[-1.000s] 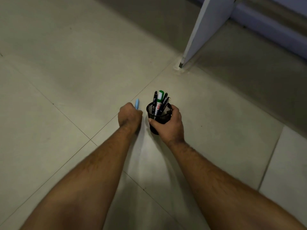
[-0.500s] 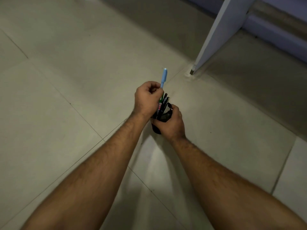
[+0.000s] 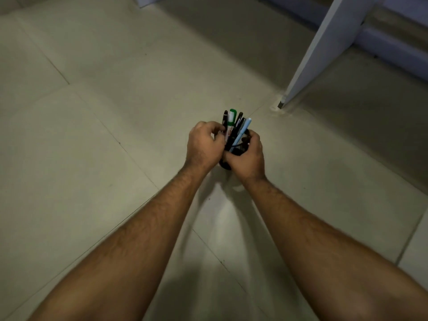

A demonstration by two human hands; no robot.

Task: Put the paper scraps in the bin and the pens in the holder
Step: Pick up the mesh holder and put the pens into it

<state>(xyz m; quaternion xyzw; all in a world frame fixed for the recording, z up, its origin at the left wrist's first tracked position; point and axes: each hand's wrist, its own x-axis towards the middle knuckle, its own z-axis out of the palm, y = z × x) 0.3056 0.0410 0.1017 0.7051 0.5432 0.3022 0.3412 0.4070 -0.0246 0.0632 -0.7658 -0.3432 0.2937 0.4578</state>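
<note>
- My right hand (image 3: 249,159) has its grip wrapped around the black wire-mesh pen holder (image 3: 238,148), thumb on the near side and fingers curled over the far right rim, so the cup sits clamped in my palm.
- My left hand (image 3: 202,145) is pressed against the left side of the same holder, fingers curled inward beside the pens; from this angle I cannot tell whether that grip is pinching a pen, gripping the rim, or just resting there.
- The two hands touch each other at the near side of the holder, and most of its mesh wall is hidden behind them.
- The light blue pen (image 3: 243,132) stands inside the holder, leaning to the right, with its upper end poking above my right fingers.
- The white marker with the green cap (image 3: 231,121) stands upright in the holder, just left of the middle of the bunch.
- A black pen (image 3: 225,119) stands at the left edge of the bunch, close by my left fingertips, and more dark pens (image 3: 239,120) stand between the marker and the blue one.
- The holder is over the pale tiled floor (image 3: 104,135); whether it rests on the tiles or is lifted I cannot tell.
- A slanted pale grey furniture leg (image 3: 324,47) meets the floor well beyond my hands, up and to the right.
</note>
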